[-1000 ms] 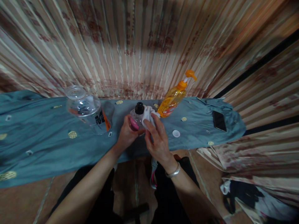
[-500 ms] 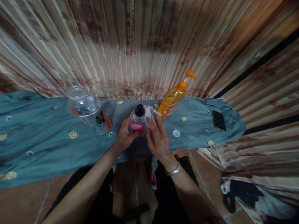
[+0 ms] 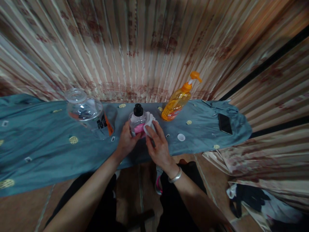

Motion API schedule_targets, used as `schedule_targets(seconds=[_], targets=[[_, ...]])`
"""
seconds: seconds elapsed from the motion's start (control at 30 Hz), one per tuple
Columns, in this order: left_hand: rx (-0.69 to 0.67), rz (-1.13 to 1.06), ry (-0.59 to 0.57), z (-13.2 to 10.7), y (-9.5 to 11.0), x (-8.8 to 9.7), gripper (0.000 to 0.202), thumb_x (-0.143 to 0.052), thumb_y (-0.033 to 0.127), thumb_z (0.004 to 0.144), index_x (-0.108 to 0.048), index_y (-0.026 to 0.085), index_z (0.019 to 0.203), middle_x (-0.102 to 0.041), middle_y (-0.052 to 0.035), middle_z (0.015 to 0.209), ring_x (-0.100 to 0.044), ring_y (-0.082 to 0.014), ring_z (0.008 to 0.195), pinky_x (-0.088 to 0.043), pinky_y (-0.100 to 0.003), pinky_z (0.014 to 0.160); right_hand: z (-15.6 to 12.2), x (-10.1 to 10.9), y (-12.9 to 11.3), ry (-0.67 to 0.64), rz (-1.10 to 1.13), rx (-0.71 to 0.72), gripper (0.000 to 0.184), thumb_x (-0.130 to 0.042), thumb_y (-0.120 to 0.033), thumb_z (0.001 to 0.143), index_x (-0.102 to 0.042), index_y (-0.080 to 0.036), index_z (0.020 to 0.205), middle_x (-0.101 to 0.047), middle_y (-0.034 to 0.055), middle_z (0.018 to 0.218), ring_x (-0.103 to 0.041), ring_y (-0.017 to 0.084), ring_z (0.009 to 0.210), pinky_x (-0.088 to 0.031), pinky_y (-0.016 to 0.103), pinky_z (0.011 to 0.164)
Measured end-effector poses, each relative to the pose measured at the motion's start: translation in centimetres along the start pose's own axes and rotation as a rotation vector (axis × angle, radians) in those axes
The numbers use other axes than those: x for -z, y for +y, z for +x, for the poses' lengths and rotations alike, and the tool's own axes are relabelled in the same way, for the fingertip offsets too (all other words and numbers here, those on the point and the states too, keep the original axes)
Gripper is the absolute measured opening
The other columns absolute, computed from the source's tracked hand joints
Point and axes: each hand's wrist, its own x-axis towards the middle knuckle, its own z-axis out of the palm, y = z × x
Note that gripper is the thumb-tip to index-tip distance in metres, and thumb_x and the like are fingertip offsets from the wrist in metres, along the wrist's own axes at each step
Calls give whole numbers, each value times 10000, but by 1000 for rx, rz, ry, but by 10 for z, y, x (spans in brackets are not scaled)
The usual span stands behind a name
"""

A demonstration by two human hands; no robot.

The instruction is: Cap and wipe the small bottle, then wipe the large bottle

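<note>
A small clear bottle [image 3: 137, 119] with a black cap and pink on its body stands in front of me. My left hand [image 3: 126, 138] grips it from the left, thumb across its lower front. In my right hand [image 3: 158, 145] is a white cloth [image 3: 150, 120], pressed against the bottle's right side; a silver bangle circles that wrist. Just behind, to the right, stands an orange pump bottle [image 3: 176, 103] of yellow-orange liquid. A small white round lid [image 3: 181, 137] lies to the right of my right hand.
A large clear plastic jar [image 3: 88, 112] stands on the left of the teal cloth-covered surface [image 3: 53, 154]. A black phone [image 3: 225, 123] lies at the right end. Pleated curtains [image 3: 135, 48] hang behind; clothes [image 3: 256, 199] lie at lower right.
Both hands and the small bottle have shifted slightly left. My right hand has brought the white cloth from the bottle's far right side round toward its front.
</note>
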Motion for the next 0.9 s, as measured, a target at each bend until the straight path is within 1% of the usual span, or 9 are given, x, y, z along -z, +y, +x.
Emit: schedule_targets(seconds=[0.17,0.27,0.33,0.4,0.5,0.6,0.67,0.8,0.9], targets=[[13,-39,-17,-7,3,0,593,-777,366,766,-568,207,1298,-678,-125,1276,-657,-307,1207,-583,-503,1018,-6,-11,17,-10,146,-191,421,-535,-203,1006,-673,-222,1403,-606,153,1527,-572,251,1455,-510,460,1203],[-10,-72,-37,-11,6,3,546,-748,343,770,-578,218,1273,-661,-106,1242,-666,-277,1161,-626,-452,938,-4,-14,25,4,232,-249,411,-554,-184,962,-700,-221,1344,-677,137,1439,-641,234,1368,-531,434,1175],[-25,-76,-66,-13,7,5,525,-744,337,774,-584,222,1260,-657,-94,1202,-670,-262,1114,-645,-406,858,0,-11,23,34,269,-254,403,-547,-175,957,-702,-224,1326,-709,120,1393,-664,221,1329,-537,428,1167],[-47,-73,-97,-14,7,6,542,-735,321,784,-572,225,1292,-650,-92,1190,-666,-255,1089,-652,-376,800,5,-4,16,78,270,-226,399,-539,-182,976,-690,-230,1342,-700,115,1411,-652,218,1345,-538,428,1167],[-73,-62,-120,-15,7,6,589,-687,297,824,-526,230,1386,-630,-98,1199,-664,-251,1075,-654,-355,750,12,9,0,123,222,-136,409,-542,-212,1013,-654,-249,1405,-620,118,1519,-567,235,1453,-510,459,1202],[-73,-40,-147,-13,6,8,611,-666,308,854,-506,225,1438,-612,-105,1199,-665,-252,1073,-656,-349,730,16,14,-8,108,184,-71,438,-529,-213,1030,-612,-275,1456,-554,111,1586,-497,249,1518,-491,495,1221],[-63,-22,-178,-11,7,11,626,-698,352,859,-518,228,1446,-616,-104,1194,-666,-254,1057,-662,-358,728,16,12,-5,92,184,-78,451,-525,-201,1023,-598,-267,1464,-550,120,1585,-506,256,1508,-498,496,1212],[-16,-35,-240,-3,9,17,679,-767,434,834,-539,241,1444,-649,-94,1180,-679,-254,1021,-671,-382,738,12,3,14,75,208,-168,452,-536,-161,967,-621,-217,1407,-660,130,1448,-615,244,1387,-510,455,1190],[36,-79,-255,4,10,19,735,-828,445,773,-549,251,1425,-636,-118,1319,-692,-258,1034,-664,-375,720,9,-2,29,25,244,-261,451,-554,-153,911,-652,-193,1349,-729,123,1328,-694,241,1250,-552,436,1128]])
